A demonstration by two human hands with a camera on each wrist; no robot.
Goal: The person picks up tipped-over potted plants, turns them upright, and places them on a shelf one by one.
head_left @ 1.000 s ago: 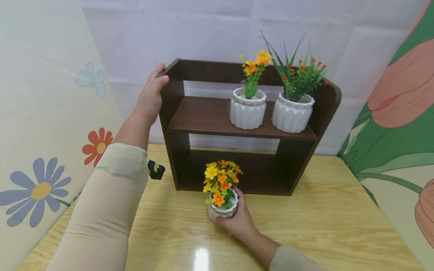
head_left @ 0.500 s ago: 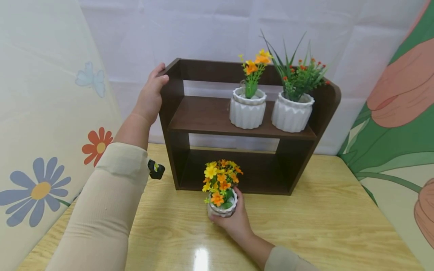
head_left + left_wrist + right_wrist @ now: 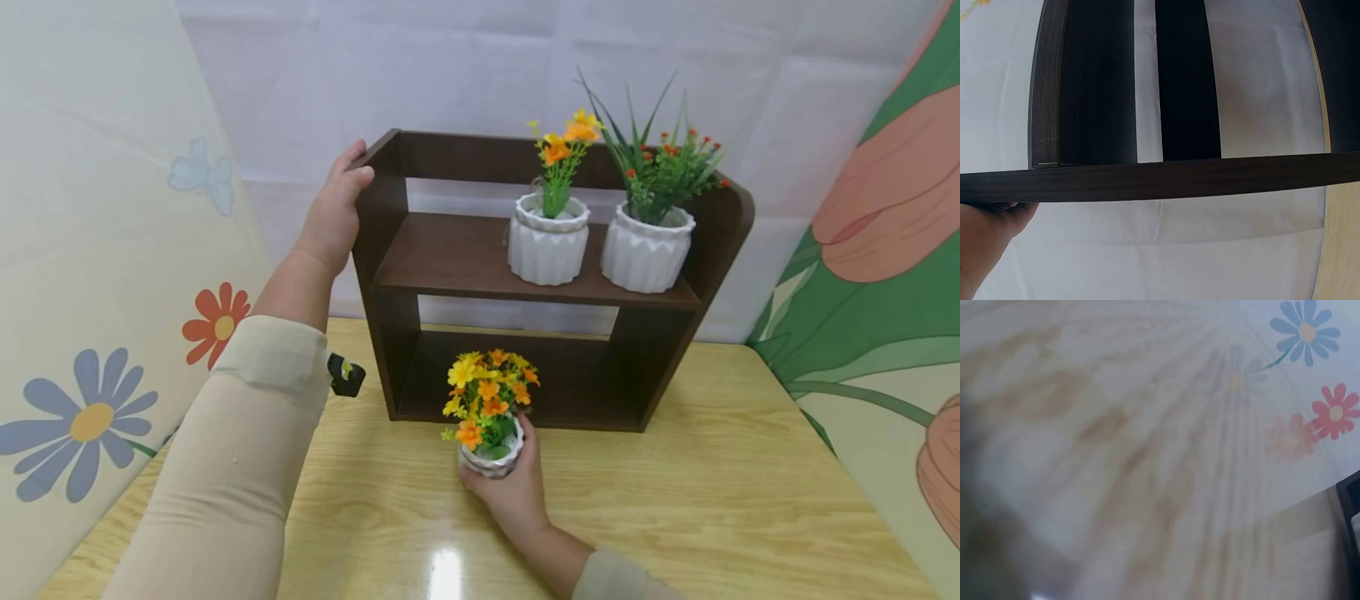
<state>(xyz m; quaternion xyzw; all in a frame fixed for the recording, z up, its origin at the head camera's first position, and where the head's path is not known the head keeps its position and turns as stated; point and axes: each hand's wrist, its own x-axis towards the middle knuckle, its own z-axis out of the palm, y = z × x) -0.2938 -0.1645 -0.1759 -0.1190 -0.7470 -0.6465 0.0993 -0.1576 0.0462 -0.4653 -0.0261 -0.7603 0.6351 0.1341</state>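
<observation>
In the head view my left hand [image 3: 334,208] rests against the outer side of a dark brown two-tier shelf [image 3: 457,258], near its top left corner. No finger shows on the panel's inner face in the left wrist view. My right hand [image 3: 512,492] grips a small white fluted flowerpot [image 3: 491,461] of yellow and orange artificial flowers [image 3: 489,400] from its right and near side. That pot is in front of the shelf's lower tier, tilted slightly left. The right wrist view is mostly blurred, pale streaks.
Two white pots stand on the upper tier: one with orange flowers [image 3: 549,242], one with grassy leaves and red blooms [image 3: 648,250]. A small black object [image 3: 346,376] lies left of the shelf on the wooden table [image 3: 720,492]. A white cloth [image 3: 480,67] hangs behind.
My right hand has shifted slightly left and away from me with the flowerpot, and the flowers lean further left. My left hand and the shelf stay put.
</observation>
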